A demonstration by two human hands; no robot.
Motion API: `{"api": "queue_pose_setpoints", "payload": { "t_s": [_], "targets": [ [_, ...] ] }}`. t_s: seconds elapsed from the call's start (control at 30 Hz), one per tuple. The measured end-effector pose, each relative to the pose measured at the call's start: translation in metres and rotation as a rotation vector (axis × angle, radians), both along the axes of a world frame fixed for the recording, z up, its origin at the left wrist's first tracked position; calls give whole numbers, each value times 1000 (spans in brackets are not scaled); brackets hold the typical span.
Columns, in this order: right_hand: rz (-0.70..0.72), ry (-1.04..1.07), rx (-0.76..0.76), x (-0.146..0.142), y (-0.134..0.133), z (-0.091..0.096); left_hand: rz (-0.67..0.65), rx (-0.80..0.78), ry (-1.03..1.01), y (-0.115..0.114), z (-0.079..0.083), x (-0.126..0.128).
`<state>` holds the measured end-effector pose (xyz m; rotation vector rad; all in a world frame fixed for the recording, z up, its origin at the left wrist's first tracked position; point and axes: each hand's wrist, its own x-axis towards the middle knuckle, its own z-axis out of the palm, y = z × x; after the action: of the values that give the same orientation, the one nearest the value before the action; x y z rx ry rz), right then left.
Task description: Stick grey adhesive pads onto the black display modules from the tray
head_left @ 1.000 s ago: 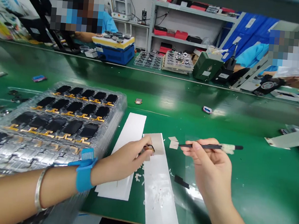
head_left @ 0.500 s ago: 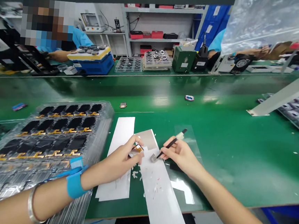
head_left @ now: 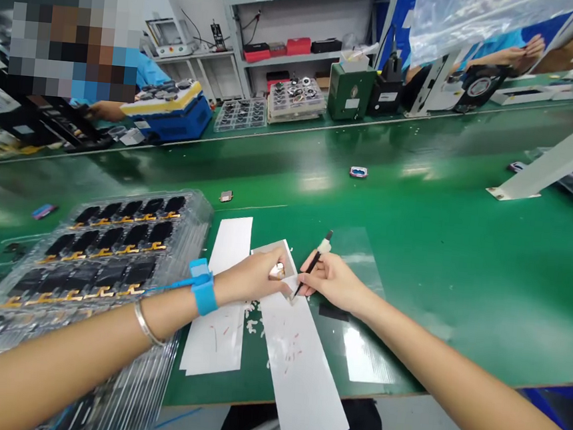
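My left hand (head_left: 266,273), with a blue strap at its wrist, is closed around a small part with a shiny back and gold flex cable (head_left: 277,272); the fingers cover most of it. My right hand (head_left: 328,279) pinches slim black tweezers (head_left: 314,263) wrapped in pale tape near the top end. Their tip points down close to my left fingertips, over a white sheet (head_left: 303,370) strewn with tiny reddish slivers. Whether anything sits in the tip is too small to tell. Behind my left hand lies a light grey flat piece (head_left: 287,255).
Stacked clear trays (head_left: 200,217) of black screens with gold cables stand at left. White strips (head_left: 234,237), white scraps (head_left: 251,322) and a clear film (head_left: 363,255) lie on the green table (head_left: 437,268). A slanted post (head_left: 547,157) rises at right. Co-workers sit across the bench.
My hands have come together: the tweezers' tip has moved left toward the part, and the tweezers stand steeper. My left hand has turned over the part. The whole view has shifted slightly.
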<state>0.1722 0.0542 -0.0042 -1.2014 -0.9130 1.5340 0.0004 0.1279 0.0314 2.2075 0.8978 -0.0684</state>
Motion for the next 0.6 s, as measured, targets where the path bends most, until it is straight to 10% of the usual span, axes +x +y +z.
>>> {"api": "queue_pose_setpoints", "payload": {
  "t_s": [0.2,0.6],
  "targets": [
    [-85,109,115,-2,-33,32,15,-23,-43,-3,4,-2],
    [-885,289,548,0,-40,49,334,-333,-451,11,76,88]
  ]
}}
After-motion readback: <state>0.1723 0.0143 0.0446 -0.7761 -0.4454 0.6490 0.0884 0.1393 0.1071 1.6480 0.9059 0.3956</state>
